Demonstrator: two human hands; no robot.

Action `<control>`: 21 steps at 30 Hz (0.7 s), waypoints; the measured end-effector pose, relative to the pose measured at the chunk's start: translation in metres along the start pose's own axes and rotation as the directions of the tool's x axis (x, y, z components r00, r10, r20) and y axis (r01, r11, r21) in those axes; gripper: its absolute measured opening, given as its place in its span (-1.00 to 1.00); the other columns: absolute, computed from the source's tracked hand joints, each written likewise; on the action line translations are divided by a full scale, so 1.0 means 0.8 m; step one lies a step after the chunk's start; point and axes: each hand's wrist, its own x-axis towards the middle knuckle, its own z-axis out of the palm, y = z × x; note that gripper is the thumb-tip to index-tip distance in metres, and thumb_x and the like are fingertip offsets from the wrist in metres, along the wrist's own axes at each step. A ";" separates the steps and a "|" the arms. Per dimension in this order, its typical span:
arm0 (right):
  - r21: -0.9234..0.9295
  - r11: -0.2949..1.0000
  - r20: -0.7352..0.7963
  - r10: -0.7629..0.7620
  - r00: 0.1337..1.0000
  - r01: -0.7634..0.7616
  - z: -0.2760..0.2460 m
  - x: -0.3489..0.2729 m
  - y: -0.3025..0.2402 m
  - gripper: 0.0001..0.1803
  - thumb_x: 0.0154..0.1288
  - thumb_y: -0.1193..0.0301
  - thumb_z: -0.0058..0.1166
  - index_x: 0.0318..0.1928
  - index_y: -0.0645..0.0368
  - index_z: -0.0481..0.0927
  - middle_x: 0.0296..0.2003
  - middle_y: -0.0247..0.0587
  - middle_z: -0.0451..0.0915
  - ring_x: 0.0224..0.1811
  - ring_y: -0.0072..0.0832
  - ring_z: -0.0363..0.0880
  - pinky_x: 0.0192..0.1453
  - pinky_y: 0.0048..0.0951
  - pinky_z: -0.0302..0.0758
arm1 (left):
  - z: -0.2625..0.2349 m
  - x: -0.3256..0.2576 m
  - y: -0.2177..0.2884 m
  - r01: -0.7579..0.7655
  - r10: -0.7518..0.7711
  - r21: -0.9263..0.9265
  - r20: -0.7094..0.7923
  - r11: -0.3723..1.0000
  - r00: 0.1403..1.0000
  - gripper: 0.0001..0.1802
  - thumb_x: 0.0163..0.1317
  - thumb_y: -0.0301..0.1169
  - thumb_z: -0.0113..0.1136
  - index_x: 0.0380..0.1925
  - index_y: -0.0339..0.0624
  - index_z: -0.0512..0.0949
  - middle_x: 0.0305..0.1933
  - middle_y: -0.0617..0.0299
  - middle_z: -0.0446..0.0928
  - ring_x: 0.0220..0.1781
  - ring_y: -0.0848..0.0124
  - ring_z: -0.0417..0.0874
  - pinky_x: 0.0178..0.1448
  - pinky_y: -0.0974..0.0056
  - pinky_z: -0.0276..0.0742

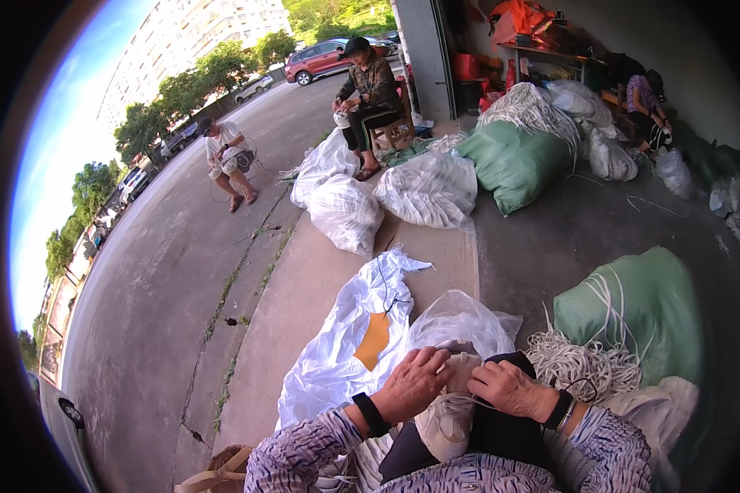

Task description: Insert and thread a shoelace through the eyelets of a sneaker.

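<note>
White sack lying open at left on the concrete; left hand and right hand, fingers closed on a pale shoe in the lap, lacing seemingly unfinished; loose white laces heaped right.

Worn on the head, the left of a side-by-side pair, looking steeply down and forward over the lap. Very near the left hand and right hand at the lower edge, forearms entering from below. Wide fisheye: straight lines bent toward a dark round rim. Farther off, the concrete floor, the road at left, sky at the upper left. Upright, unmirrored. No second view given.
</note>
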 end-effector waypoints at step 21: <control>0.254 0.903 0.454 0.204 0.867 -0.346 0.032 0.022 0.004 -0.83 -0.02 0.48 0.09 -0.34 0.24 0.59 -0.32 -0.02 0.50 -0.37 -0.22 0.59 -0.30 -0.28 0.51 | 0.056 0.015 -0.020 0.178 -0.081 -0.267 0.339 0.947 0.937 -0.82 0.17 -0.31 0.04 -0.40 -0.15 0.57 -0.29 0.09 0.53 -0.15 0.10 0.57 -0.22 0.06 0.54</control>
